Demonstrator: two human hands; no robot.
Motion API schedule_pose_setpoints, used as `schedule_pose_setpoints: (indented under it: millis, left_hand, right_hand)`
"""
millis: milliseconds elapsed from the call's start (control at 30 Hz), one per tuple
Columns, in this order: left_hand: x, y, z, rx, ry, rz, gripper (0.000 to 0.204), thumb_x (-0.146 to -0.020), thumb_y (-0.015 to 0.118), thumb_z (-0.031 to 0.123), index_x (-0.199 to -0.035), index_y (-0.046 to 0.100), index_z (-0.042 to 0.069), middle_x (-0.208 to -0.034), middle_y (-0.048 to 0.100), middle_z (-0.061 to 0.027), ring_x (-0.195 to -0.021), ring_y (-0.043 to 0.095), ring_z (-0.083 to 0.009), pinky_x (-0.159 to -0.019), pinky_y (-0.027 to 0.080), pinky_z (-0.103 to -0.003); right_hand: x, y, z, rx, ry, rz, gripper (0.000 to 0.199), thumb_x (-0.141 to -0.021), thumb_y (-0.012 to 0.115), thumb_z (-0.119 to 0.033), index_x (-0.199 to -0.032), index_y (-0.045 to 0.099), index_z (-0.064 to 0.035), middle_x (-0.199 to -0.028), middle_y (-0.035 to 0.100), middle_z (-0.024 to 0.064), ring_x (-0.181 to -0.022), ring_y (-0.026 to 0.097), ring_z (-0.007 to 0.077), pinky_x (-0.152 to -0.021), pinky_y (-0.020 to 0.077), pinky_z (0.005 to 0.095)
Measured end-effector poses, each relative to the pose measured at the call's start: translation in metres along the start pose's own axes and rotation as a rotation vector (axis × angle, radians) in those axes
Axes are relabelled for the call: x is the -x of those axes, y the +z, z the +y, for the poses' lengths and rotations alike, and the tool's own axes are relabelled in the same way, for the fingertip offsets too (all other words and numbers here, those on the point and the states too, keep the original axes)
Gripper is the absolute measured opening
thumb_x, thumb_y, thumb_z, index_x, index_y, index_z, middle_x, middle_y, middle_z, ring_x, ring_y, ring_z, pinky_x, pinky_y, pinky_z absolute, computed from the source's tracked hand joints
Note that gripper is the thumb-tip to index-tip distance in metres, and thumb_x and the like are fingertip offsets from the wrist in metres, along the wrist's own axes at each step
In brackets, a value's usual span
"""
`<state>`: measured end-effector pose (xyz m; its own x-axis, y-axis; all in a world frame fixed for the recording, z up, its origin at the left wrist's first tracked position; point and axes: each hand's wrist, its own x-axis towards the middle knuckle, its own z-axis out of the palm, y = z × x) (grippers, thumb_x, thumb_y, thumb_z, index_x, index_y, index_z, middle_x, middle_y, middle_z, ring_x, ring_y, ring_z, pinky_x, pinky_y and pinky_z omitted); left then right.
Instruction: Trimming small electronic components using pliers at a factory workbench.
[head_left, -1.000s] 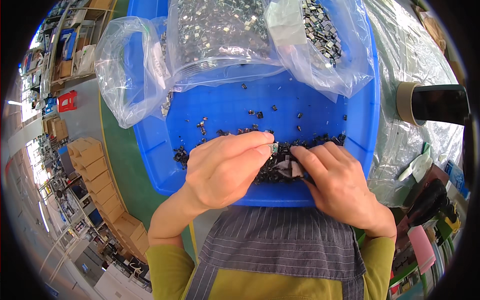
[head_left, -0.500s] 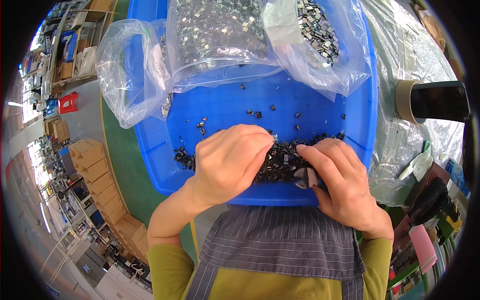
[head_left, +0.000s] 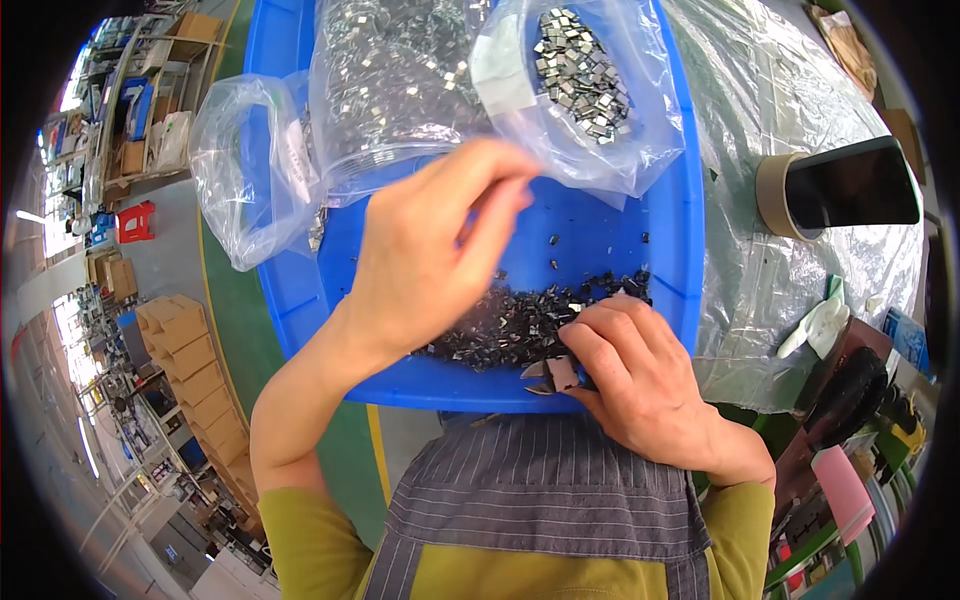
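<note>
The fingers [head_left: 497, 157] of the left hand [head_left: 415, 255] are hovering over the middle of a blue tray [head_left: 672, 200], blurred, with thumb and forefinger reaching rightward and their tips close together; whether anything is sitting between them, I cannot tell. The right hand [head_left: 640, 385] is curling its fingers firmly around a small tool that is looking like pliers [head_left: 562, 373]. The short metal jaws are pointing left and standing slightly apart, just above the tray's near edge, and I cannot tell whether they are gripping anything.

Just beyond the pliers, a heap of small dark pieces [head_left: 520, 325] is lying across the near part of the tray, partly hidden by the left wrist. A few loose bits are lying apart, farther up the blue floor.

At the far end, a large clear bag [head_left: 390, 90] is holding many shiny pieces. To its right, an open bag [head_left: 585, 80] is showing small metallic squares; to its left, another clear bag [head_left: 250, 175] is draping over the tray's side.

On the right, a shiny sheet is covering the counter [head_left: 735, 130], where a black phone [head_left: 855, 185] is leaning against a roll of tape [head_left: 772, 195].
</note>
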<state>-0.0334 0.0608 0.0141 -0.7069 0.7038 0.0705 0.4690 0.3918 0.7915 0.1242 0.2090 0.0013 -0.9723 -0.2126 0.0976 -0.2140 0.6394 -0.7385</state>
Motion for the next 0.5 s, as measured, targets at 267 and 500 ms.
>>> schedule_pose_setpoints:
  millis: [267, 500]
  left_hand:
    - [0.001, 0.001, -0.062, -0.675, 0.059, 0.143, 0.015, -0.081, 0.062, 0.008, -0.096, 0.059, 0.004, -0.092, 0.06, -0.0128, -0.075, 0.06, -0.035, -0.062, 0.048, -0.042]
    - [-0.013, 0.003, -0.071, -0.741, -0.03, 0.055, 0.015, -0.082, 0.056, 0.008, -0.096, 0.052, 0.004, -0.095, 0.057, -0.0151, -0.083, 0.057, -0.0379, -0.068, 0.046, -0.047]
  right_hand:
    - [0.004, 0.0, 0.004, -0.068, -0.051, 0.03, 0.054, -0.058, 0.075, -0.009, -0.105, 0.05, -0.0018, -0.098, 0.052, 0.0111, -0.091, 0.054, 0.0294, -0.077, 0.046, 0.0388]
    - [0.003, 0.0, 0.001, -0.042, -0.056, 0.04, 0.05, -0.06, 0.074, -0.008, -0.104, 0.051, -0.0031, -0.097, 0.053, 0.0101, -0.09, 0.054, 0.0284, -0.076, 0.0459, 0.0384]
